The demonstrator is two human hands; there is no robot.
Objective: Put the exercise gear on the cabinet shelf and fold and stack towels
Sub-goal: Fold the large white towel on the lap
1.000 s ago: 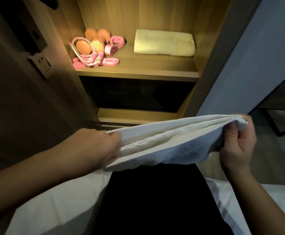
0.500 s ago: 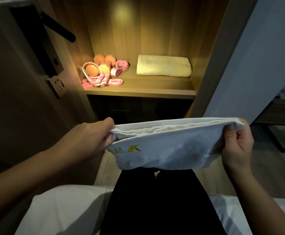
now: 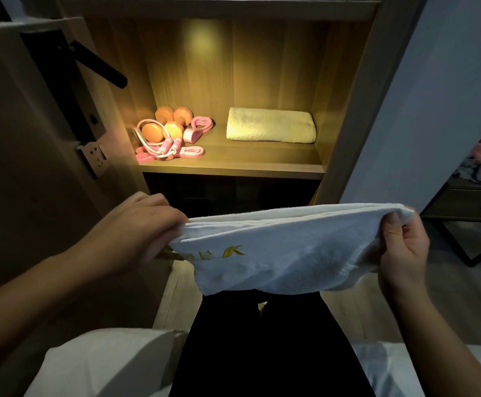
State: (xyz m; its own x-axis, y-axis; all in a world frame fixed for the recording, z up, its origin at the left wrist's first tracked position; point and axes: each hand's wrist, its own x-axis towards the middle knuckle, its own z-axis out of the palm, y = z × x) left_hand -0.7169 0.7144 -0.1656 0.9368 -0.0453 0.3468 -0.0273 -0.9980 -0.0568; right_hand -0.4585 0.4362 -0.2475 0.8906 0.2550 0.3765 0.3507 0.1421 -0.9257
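Observation:
I hold a folded white towel (image 3: 279, 250) with yellow stitching stretched between both hands, in front of the cabinet. My left hand (image 3: 136, 227) pinches its left end and my right hand (image 3: 402, 247) grips its right end with the thumb on top. On the lit cabinet shelf (image 3: 233, 167) lie orange dumbbells (image 3: 166, 123), a pink jump rope (image 3: 165, 146) and a pink grip ring (image 3: 200, 126) at the left. A folded cream towel (image 3: 270, 128) lies at the shelf's right.
An open door with a black handle (image 3: 99, 64) stands at the left of the cabinet. A pale wall panel (image 3: 434, 96) rises at the right, with a dark metal-framed table (image 3: 474, 207) beyond it. White bedding (image 3: 99, 365) lies below my arms.
The view has tilted up and the shelf sits lower in the picture. The towel hangs more upright, so its yellow stitching now faces me. Both hands keep their hold.

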